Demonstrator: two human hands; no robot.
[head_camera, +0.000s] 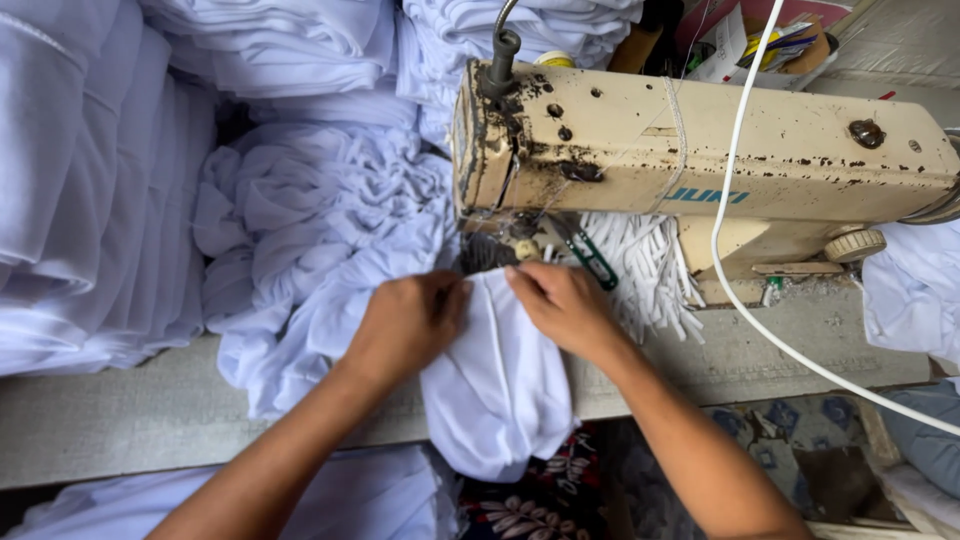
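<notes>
My left hand and my right hand press down on a white cloth piece in front of the needle area of a worn cream sewing machine. Both hands pinch the cloth's top edge close to the presser foot. The cloth hangs over the table's front edge toward my lap. Under the machine arm lies a green-handled thread snipper, just beyond my right hand.
A heap of crumpled white cloth lies left of the machine, with folded white stacks further left and behind. A bundle of white strips lies under the machine arm. A white cable crosses the grey table.
</notes>
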